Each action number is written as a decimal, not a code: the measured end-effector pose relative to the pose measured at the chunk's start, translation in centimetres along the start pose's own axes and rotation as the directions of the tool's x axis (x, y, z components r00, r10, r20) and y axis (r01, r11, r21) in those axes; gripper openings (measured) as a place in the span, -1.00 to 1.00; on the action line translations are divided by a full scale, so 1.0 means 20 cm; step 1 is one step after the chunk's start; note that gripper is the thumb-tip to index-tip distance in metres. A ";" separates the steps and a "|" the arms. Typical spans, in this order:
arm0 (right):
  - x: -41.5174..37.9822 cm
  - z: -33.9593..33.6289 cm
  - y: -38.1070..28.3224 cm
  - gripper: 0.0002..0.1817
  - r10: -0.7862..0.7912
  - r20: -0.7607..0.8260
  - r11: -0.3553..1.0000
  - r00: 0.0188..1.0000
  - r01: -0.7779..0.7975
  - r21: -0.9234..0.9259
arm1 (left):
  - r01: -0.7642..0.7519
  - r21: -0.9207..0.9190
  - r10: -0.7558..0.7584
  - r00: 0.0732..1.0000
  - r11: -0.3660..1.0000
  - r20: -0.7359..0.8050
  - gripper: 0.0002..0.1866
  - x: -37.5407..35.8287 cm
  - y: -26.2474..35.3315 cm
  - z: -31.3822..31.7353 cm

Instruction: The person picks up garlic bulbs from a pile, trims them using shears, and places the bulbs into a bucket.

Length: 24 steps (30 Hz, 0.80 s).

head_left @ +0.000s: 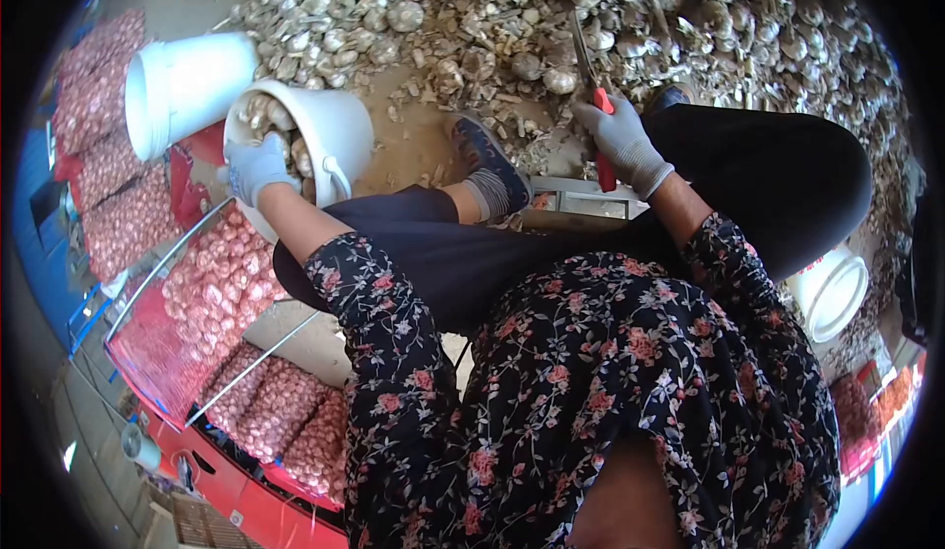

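My left hand (258, 167), in a pale grey work glove, is at the mouth of a white bucket (340, 136) that holds garlic bulbs (266, 114). Its fingers are curled in among the bulbs, and what lies inside them is hidden. My right hand (625, 141), gloved the same way, is closed around red-handled shears (603, 104). Their long metal blades point away from me, toward a large heap of garlic (679, 32) with dry stalks and skins.
Another white bucket (197, 82) lies tipped at the left. Red net sacks of garlic (113, 224) line that side, and a metal frame (162, 259) holds an open net full of bulbs (221, 278). A white pail (835, 293) is beyond my right leg.
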State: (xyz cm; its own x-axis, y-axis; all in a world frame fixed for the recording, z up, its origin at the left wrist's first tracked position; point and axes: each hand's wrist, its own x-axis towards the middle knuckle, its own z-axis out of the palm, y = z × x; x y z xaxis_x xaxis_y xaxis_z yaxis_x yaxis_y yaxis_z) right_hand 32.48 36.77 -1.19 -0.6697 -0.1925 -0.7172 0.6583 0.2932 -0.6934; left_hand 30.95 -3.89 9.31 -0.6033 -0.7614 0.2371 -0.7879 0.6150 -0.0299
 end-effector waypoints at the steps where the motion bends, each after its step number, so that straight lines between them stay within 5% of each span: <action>1: -0.01 0.01 -0.02 -0.71 0.043 -0.038 0.992 0.998 -0.038 0.124 | -0.073 -0.013 0.071 0.995 0.997 -0.076 -0.54 0.02 0.01 0.12; 3: -0.02 0.00 -0.04 -0.74 0.094 -0.089 0.965 0.992 -0.069 0.253 | -0.384 0.015 0.383 0.923 0.923 0.022 -0.61 -0.05 0.17 0.42; 4: -0.04 0.00 -0.04 -0.75 0.106 -0.108 0.963 0.988 -0.075 0.261 | -0.153 -0.606 0.309 0.937 0.781 0.162 -0.69 -0.24 0.38 0.38; 5: -0.05 0.00 -0.03 -0.75 0.120 -0.126 0.960 0.985 -0.082 0.267 | -0.358 -0.505 0.524 0.819 0.785 0.235 -0.67 -0.34 0.51 0.51; 6: -0.06 0.00 -0.03 -0.78 0.148 -0.142 0.964 0.979 -0.110 0.243 | -0.311 -0.458 0.531 0.684 0.833 0.501 -0.60 -0.44 0.60 0.62; 7: -0.07 -0.01 -0.01 -0.78 0.154 -0.157 0.963 0.975 -0.113 0.245 | -0.394 -0.363 0.535 0.626 0.845 0.567 -0.44 -0.54 0.69 0.82; 9: -0.05 0.01 0.05 -0.77 0.146 -0.095 0.966 0.985 -0.122 0.227 | -0.328 -0.212 0.369 0.553 0.921 0.747 -0.22 -0.73 0.80 0.88; 13: -0.08 0.02 0.10 -0.60 0.034 -0.136 0.928 0.990 -0.082 -0.364 | -0.152 -0.273 0.308 0.601 0.950 0.738 -0.14 -0.76 0.81 0.98; 19: -0.09 -0.01 -0.01 -0.55 -0.057 -0.103 0.724 0.993 -0.030 -0.689 | -0.043 -0.711 0.634 0.493 0.702 0.596 -0.19 -0.62 0.74 0.74; 22: -0.05 -0.01 0.03 -0.55 -0.157 -0.085 0.677 0.984 0.045 -0.735 | -0.499 -0.532 0.729 0.480 0.684 0.488 -0.17 -0.65 0.80 0.46; 24: -0.05 -0.01 0.01 -0.53 -0.240 -0.013 0.640 0.971 0.148 -0.754 | -0.552 -0.543 0.774 0.437 0.633 0.458 -0.18 -0.67 0.80 0.37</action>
State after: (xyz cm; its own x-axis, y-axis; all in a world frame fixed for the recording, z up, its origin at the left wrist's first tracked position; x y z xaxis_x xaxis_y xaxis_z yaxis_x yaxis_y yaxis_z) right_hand 33.16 37.27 -0.70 -0.8125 -0.2450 -0.5290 0.0627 0.8654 -0.4971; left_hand 25.49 14.67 -1.51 -0.9299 0.0500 -0.3643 -0.0984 0.9207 0.3777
